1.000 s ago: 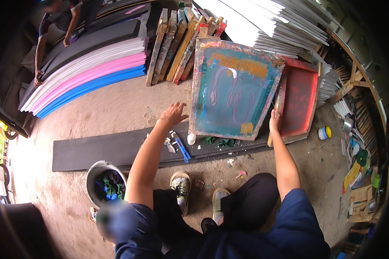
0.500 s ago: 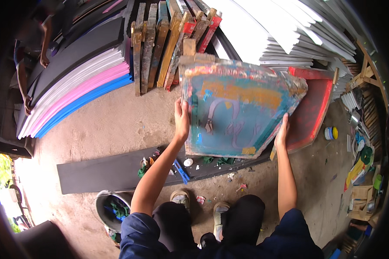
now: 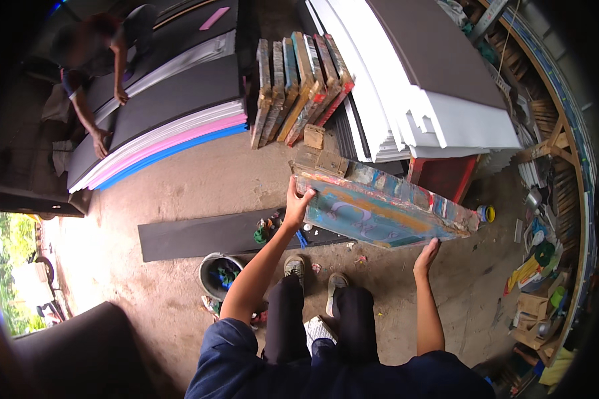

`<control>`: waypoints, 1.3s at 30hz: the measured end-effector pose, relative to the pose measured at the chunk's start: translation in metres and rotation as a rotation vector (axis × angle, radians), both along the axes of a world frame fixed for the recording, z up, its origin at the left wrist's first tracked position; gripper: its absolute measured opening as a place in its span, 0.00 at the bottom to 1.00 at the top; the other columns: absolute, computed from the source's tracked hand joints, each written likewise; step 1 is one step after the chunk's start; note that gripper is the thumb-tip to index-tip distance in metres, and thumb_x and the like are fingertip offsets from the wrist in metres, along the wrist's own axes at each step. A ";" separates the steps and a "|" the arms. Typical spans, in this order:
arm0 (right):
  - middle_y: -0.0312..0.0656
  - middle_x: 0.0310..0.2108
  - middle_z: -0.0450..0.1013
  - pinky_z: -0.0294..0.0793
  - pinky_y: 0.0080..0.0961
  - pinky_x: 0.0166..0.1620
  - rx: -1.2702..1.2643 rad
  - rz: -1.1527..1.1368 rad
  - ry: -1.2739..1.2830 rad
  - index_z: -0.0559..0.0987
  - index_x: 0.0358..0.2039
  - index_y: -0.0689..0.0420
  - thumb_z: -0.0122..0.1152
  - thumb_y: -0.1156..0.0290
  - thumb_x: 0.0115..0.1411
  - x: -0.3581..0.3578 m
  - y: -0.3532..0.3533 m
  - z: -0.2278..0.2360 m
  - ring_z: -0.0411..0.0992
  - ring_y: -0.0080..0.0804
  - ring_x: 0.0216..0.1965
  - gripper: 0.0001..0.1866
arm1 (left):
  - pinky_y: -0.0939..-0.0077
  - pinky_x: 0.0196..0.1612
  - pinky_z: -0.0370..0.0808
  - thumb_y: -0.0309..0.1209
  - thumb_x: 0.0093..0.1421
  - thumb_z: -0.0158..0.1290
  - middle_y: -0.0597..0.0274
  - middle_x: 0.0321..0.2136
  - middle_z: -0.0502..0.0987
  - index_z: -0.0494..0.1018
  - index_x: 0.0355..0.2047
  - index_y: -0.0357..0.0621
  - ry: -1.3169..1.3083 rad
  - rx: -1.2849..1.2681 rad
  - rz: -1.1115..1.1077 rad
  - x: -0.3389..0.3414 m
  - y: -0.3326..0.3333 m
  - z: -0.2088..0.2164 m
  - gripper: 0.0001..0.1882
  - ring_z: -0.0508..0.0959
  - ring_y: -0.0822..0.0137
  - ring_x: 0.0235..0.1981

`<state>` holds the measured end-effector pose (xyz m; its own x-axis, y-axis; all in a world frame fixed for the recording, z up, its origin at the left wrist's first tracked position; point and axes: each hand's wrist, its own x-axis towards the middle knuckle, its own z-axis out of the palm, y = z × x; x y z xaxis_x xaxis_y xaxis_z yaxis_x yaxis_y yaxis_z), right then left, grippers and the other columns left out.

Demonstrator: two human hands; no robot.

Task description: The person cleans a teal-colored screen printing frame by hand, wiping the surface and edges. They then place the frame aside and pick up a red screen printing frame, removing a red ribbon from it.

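Observation:
A paint-stained screen-printing frame (image 3: 369, 223) with a blue-green mesh is held up in front of me, tilted so that its thick upper edge shows. My left hand (image 3: 299, 205) grips its left side, thumb over the rim. At the lower right corner my right hand (image 3: 426, 257) is closed against the frame's edge; part of its fingers is hidden behind it. A wooden block is fixed on the far left corner of the frame. Behind the held frame leans a red screen frame (image 3: 442, 178), partly covered by it.
More screen frames (image 3: 303, 86) stand in a row ahead, beside stacked white sheets (image 3: 469, 123). Coloured foam sheets (image 3: 170, 143) lie at left, where a co-worker's hands (image 3: 100, 143) rest. A bucket (image 3: 205, 276) of rags stands by a black strip (image 3: 180, 236); a yellow pot (image 3: 490, 213) is right.
The held frame has tipped, so its mesh looks foreshortened and its upper edge faces me more. Both hands have stayed on it. My view has shifted, showing more of the co-worker.

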<state>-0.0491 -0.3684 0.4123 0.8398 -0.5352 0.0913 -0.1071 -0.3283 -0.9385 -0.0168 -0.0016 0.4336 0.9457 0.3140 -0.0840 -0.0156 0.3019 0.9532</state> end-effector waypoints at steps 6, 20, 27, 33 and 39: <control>0.57 0.38 0.65 0.59 0.35 0.46 -0.030 0.130 -0.022 0.64 0.39 0.70 0.38 0.58 0.62 -0.016 0.048 0.170 0.63 0.47 0.41 0.23 | 0.75 0.41 0.68 0.42 0.53 0.54 0.63 0.38 0.70 0.59 0.50 0.39 0.029 0.060 -0.036 -0.066 0.049 0.173 0.29 0.70 0.71 0.38; 0.50 0.44 0.65 0.59 0.28 0.50 0.186 0.520 -0.195 0.62 0.51 0.66 0.44 0.57 0.61 0.048 0.200 0.326 0.63 0.39 0.46 0.27 | 0.76 0.40 0.69 0.55 0.61 0.31 0.62 0.37 0.71 0.63 0.48 0.41 -0.237 -0.134 0.100 -0.174 0.143 0.384 0.30 0.70 0.71 0.38; 0.46 0.63 0.40 0.36 0.31 0.62 0.277 0.933 -0.043 0.47 0.61 0.56 0.37 0.46 0.60 -0.043 0.359 0.387 0.37 0.37 0.64 0.36 | 0.69 0.27 0.65 0.44 0.63 0.36 0.54 0.18 0.69 0.66 0.28 0.36 -0.055 0.377 0.357 -0.145 0.124 0.377 0.21 0.69 0.66 0.22; 0.47 0.57 0.54 0.52 0.28 0.57 0.504 0.894 -0.004 0.70 0.47 0.60 0.50 0.55 0.58 -0.074 0.417 0.409 0.52 0.35 0.59 0.23 | 0.53 0.27 0.66 0.44 0.62 0.35 0.41 0.23 0.73 0.63 0.33 0.40 0.136 0.649 0.366 -0.147 0.118 0.379 0.18 0.73 0.43 0.27; 0.54 0.50 0.63 0.64 0.30 0.48 0.112 0.596 -0.324 0.75 0.30 0.65 0.61 0.62 0.51 -0.068 0.442 0.407 0.64 0.41 0.50 0.17 | 0.55 0.25 0.66 0.40 0.63 0.36 0.42 0.20 0.72 0.60 0.37 0.41 0.007 0.607 0.396 -0.137 0.120 0.371 0.14 0.72 0.41 0.24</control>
